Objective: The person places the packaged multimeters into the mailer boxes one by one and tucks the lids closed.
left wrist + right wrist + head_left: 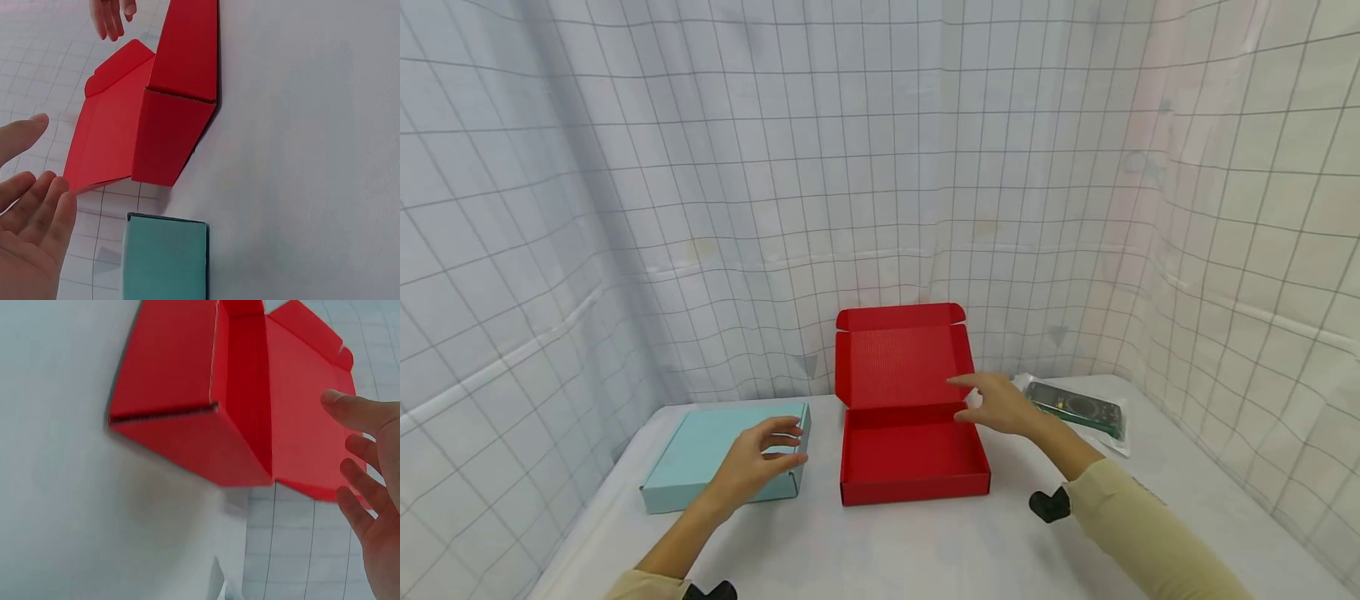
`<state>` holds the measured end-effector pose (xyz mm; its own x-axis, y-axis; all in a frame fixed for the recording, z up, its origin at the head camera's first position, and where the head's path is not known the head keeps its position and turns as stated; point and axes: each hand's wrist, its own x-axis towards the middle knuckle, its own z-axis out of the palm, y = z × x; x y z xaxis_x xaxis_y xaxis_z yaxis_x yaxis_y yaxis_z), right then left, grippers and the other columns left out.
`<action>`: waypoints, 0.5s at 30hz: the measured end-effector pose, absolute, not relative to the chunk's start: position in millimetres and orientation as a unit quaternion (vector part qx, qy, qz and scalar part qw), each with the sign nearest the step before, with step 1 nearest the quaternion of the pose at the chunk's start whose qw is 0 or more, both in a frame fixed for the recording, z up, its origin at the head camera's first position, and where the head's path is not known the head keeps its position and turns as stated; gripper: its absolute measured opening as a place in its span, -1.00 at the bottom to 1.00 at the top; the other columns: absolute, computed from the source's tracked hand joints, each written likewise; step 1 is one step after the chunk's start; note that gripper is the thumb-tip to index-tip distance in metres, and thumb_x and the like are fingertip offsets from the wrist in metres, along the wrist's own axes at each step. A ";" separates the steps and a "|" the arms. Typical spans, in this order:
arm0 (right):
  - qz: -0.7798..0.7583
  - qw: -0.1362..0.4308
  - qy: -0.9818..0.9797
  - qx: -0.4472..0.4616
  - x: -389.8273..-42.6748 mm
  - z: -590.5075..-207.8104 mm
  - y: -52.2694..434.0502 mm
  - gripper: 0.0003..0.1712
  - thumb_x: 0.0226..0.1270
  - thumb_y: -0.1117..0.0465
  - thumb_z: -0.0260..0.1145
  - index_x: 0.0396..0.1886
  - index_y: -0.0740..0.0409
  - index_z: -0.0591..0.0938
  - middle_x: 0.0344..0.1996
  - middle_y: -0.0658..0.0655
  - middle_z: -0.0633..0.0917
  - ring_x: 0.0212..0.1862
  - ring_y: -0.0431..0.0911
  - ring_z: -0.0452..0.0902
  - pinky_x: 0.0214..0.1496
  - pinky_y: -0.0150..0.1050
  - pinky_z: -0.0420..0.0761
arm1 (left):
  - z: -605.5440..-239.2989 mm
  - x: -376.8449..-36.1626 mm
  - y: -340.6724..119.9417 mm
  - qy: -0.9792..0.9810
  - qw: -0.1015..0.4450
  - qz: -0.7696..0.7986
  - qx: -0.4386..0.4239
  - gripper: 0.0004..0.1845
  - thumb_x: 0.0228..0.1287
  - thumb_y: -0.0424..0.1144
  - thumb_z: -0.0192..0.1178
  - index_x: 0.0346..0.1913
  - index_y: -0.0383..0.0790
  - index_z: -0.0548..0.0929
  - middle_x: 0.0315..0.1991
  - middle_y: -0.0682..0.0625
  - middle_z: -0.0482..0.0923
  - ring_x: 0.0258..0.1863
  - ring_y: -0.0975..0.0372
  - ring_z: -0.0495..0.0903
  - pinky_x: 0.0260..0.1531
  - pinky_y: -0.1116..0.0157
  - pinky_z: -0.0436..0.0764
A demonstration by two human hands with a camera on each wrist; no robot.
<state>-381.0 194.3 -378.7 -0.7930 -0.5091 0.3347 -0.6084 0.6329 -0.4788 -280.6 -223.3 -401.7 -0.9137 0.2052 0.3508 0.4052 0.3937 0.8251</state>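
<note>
The right hand [1000, 406] is seen held open above the right rear corner of a red corrugated cardboard mailer box [913, 458], with the fingers loosely spread and slightly bent and the forefinger pointed toward the box's raised lid [900, 354]. Nothing is held in it, and whether a fingertip touches the lid cannot be told; in the right wrist view the spread fingers [359, 450] are seen just in front of the lid's inner face, with the box [206, 400] lying to their left.

The left hand [758, 462] is held over the near right part of a closed pale teal cardboard mailer box [715, 458], with the fingers gently curled and the thumb apart from them. Nothing is gripped; contact with the teal box cannot be made out. In the left wrist view the relaxed open palm [28, 250] is seen beside the teal box [165, 256], with the red box [169, 125] beyond it.

The red box lies open at the middle of a white table [925, 550], its lid standing upright at the back. The teal box lies just to its left, apart from it. A flat item in a clear plastic bag [1078, 408] lies on the table to the right of the red box, behind the right hand. A gridded white curtain [850, 167] is hung around the table.
</note>
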 end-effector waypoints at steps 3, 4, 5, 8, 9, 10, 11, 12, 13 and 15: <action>0.298 0.093 -0.902 0.297 -382.9 -378.4 206.9 -0.31 0.27 0.22 0.54 0.38 0.28 0.56 0.22 0.28 0.64 0.24 0.26 0.53 0.08 0.13 0.69 | -403.6 -281.8 -215.9 -0.828 0.088 -0.525 -0.176 -0.38 0.28 -0.26 0.48 0.33 -0.39 0.52 0.12 -0.18 0.62 0.13 -0.20 0.60 0.01 0.33 0.67; 0.299 0.095 -0.902 0.296 -383.4 -378.0 211.0 -0.31 0.28 0.22 0.53 0.37 0.29 0.56 0.21 0.29 0.64 0.24 0.25 0.53 0.10 0.15 0.67 | -404.3 -282.2 -213.5 -0.828 0.086 -0.527 -0.175 -0.38 0.28 -0.26 0.48 0.34 -0.39 0.52 0.12 -0.17 0.62 0.13 -0.18 0.60 0.03 0.31 0.67; 0.302 0.097 -0.901 0.295 -384.2 -377.5 215.1 -0.31 0.28 0.22 0.54 0.37 0.30 0.56 0.21 0.29 0.65 0.23 0.25 0.53 0.12 0.16 0.66 | -405.2 -282.6 -210.9 -0.828 0.085 -0.527 -0.173 -0.38 0.28 -0.26 0.48 0.34 -0.38 0.52 0.12 -0.16 0.62 0.13 -0.15 0.61 0.04 0.31 0.67; 0.305 0.105 -0.900 0.292 -386.1 -376.6 227.4 -0.33 0.30 0.24 0.52 0.37 0.34 0.55 0.23 0.31 0.64 0.24 0.27 0.54 0.14 0.19 0.64 | -408.1 -283.3 -203.3 -0.828 0.079 -0.528 -0.171 -0.40 0.27 -0.28 0.48 0.33 -0.38 0.53 0.07 -0.13 0.62 0.10 -0.03 0.62 0.10 0.29 0.64; 0.307 0.106 -0.901 0.287 -386.3 -376.3 231.4 -0.34 0.30 0.25 0.51 0.37 0.34 0.55 0.23 0.32 0.63 0.25 0.27 0.53 0.15 0.19 0.64 | -409.2 -283.4 -200.6 -0.827 0.077 -0.530 -0.172 -0.40 0.26 -0.30 0.48 0.32 -0.38 0.54 0.05 -0.12 0.62 0.09 -0.01 0.63 0.12 0.28 0.63; 0.308 0.108 -0.902 0.282 -386.9 -376.3 235.3 -0.34 0.30 0.25 0.51 0.36 0.34 0.56 0.24 0.32 0.63 0.25 0.27 0.53 0.15 0.19 0.63 | -410.2 -283.3 -198.0 -0.827 0.074 -0.531 -0.171 -0.41 0.26 -0.31 0.48 0.31 -0.38 0.55 0.03 -0.11 0.62 0.08 0.02 0.63 0.13 0.28 0.62; 0.307 0.111 -0.903 0.278 -388.1 -376.7 239.2 -0.34 0.31 0.24 0.51 0.36 0.34 0.56 0.25 0.32 0.62 0.26 0.28 0.53 0.14 0.20 0.64 | -411.4 -283.2 -195.6 -0.826 0.071 -0.532 -0.171 -0.41 0.25 -0.30 0.49 0.30 -0.38 0.55 0.02 -0.10 0.62 0.08 0.02 0.63 0.14 0.27 0.62; 0.304 0.114 -0.906 0.273 -388.9 -377.3 242.9 -0.35 0.31 0.24 0.50 0.36 0.33 0.56 0.26 0.32 0.62 0.27 0.28 0.52 0.15 0.19 0.63 | -412.8 -283.1 -193.3 -0.825 0.067 -0.534 -0.171 -0.41 0.25 -0.30 0.49 0.30 -0.39 0.55 0.02 -0.10 0.62 0.09 0.00 0.62 0.15 0.27 0.61; 0.304 0.115 -0.907 0.269 -389.4 -377.7 246.7 -0.35 0.32 0.23 0.50 0.36 0.32 0.56 0.27 0.31 0.61 0.27 0.28 0.52 0.15 0.19 0.63 | -414.2 -282.8 -191.1 -0.825 0.063 -0.536 -0.170 -0.40 0.25 -0.28 0.49 0.30 -0.39 0.55 0.02 -0.11 0.62 0.09 -0.01 0.62 0.15 0.26 0.61; 0.303 0.119 -0.908 0.262 -391.0 -379.8 253.5 -0.36 0.31 0.22 0.50 0.35 0.31 0.58 0.26 0.31 0.62 0.26 0.26 0.53 0.15 0.18 0.63 | -417.2 -281.9 -187.0 -0.824 0.055 -0.538 -0.168 -0.39 0.25 -0.28 0.49 0.30 -0.41 0.54 0.06 -0.16 0.61 0.11 -0.06 0.60 0.15 0.22 0.61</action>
